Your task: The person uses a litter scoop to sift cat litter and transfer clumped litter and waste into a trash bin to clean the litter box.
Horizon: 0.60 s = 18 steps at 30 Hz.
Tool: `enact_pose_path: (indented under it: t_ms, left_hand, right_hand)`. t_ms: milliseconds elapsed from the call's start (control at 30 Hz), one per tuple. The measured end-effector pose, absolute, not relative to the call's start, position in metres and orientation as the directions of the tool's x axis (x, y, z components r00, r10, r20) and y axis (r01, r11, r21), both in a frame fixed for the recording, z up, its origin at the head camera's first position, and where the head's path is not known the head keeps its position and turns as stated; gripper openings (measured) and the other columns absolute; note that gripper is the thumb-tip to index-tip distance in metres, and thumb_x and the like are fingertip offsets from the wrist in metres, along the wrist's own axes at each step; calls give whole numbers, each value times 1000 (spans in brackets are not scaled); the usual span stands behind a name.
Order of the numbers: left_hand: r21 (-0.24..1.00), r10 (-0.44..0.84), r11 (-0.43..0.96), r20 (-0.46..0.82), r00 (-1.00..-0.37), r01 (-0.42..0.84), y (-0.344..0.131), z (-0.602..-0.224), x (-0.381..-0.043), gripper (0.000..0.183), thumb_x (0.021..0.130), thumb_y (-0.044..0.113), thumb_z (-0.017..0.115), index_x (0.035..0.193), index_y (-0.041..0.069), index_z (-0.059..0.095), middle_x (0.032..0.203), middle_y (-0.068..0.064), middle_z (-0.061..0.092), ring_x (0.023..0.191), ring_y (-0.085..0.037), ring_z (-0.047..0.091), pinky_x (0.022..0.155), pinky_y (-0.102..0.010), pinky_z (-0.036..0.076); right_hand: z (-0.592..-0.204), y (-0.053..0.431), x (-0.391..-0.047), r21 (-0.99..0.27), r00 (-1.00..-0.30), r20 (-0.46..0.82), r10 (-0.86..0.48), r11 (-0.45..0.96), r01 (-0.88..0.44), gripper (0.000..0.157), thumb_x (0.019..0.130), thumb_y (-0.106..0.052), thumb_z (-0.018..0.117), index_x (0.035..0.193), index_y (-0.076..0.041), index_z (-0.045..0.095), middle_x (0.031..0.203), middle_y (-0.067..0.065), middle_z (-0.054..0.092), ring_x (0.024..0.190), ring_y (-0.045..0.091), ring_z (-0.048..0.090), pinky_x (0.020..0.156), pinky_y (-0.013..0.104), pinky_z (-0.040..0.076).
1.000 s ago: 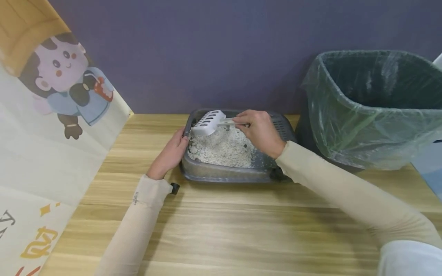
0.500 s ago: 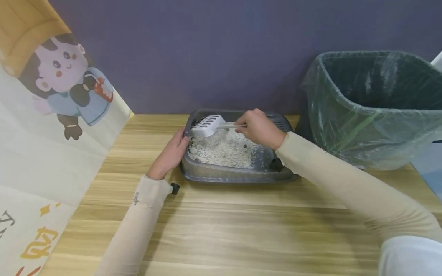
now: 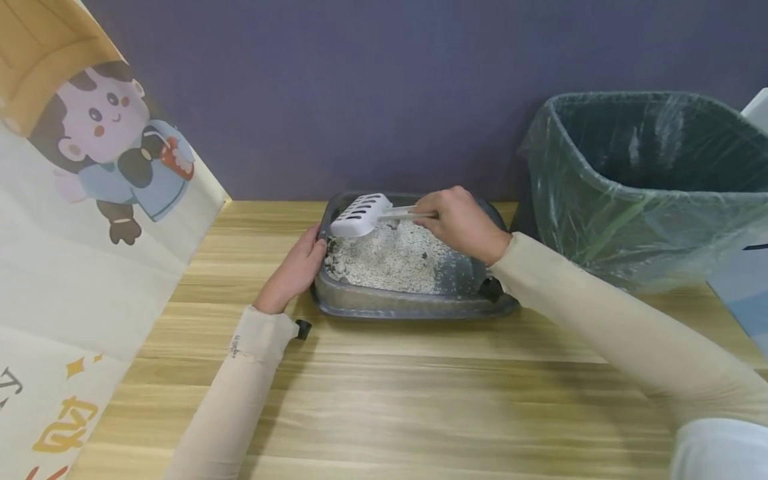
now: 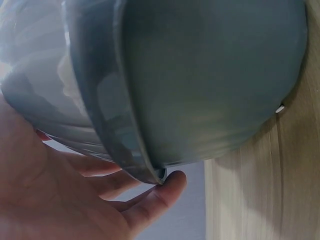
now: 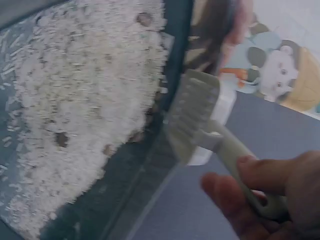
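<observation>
My right hand [image 3: 463, 223] holds a white slotted litter scoop [image 3: 360, 215] by its handle, above the left part of a grey litter box [image 3: 414, 305]. In the right wrist view, thumb and fingers wrap the scoop's handle [image 5: 235, 160], and the slotted head is tilted. Pale grainy litter [image 3: 390, 260] covers much of the box floor, thinner toward the right, with a few dark clumps [image 5: 61, 139] in it. My left hand [image 3: 297, 267] grips the box's left rim; in the left wrist view its fingers curl round the rim's outer edge [image 4: 107, 100].
A dark bin [image 3: 648, 193] lined with a clear plastic bag stands right of the box. Behind is a dark purple wall [image 3: 360, 100]; a white panel with a cartoon figure [image 3: 120, 140] is on the left. Everything stands on a wooden tabletop [image 3: 384, 400].
The scoop dips slightly and then rises again over the litter, still in my right hand, which ends a little farther right. My left hand stays on the rim.
</observation>
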State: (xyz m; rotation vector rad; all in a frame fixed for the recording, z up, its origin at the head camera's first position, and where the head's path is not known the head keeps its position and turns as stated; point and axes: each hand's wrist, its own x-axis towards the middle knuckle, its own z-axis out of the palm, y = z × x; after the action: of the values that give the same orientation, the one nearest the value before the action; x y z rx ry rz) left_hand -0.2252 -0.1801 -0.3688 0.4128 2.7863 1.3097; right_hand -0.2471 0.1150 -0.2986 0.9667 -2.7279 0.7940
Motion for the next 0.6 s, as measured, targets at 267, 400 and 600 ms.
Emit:
enact_pose_path:
  t_ms: [267, 400, 600]
  left_hand:
    - [760, 253, 611, 78, -964, 222, -180, -368, -224, 50, 102, 19, 28, 149, 1, 21, 150, -21, 25, 137, -34, 22, 110, -49, 19]
    - [759, 260, 610, 80, -962, 227, -180, -367, -224, 51, 102, 20, 27, 148, 0, 21, 149, -21, 25, 137, -34, 22, 110, -49, 19]
    - [755, 263, 615, 74, -962, 227, -179, -366, -224, 51, 103, 22, 27, 148, 0, 21, 150, -21, 24, 137, -33, 21, 110, -48, 19]
  right_hand:
    - [-301, 105, -267, -462, -803, 114, -584, 685, -564, 18, 90, -9, 64, 105, -4, 73, 89, 8, 70, 48, 16, 51, 51, 31, 42]
    - [-290, 109, -265, -450, -761, -3, -649, 680, -578, 18, 90, -8, 64, 105, -4, 73, 89, 7, 70, 52, 14, 57, 55, 31, 47]
    - [-274, 118, -254, -434, -763, 34, -646, 678, -593, 15, 89, -9, 65, 100, -7, 75, 82, 2, 69, 50, 14, 52, 48, 30, 42]
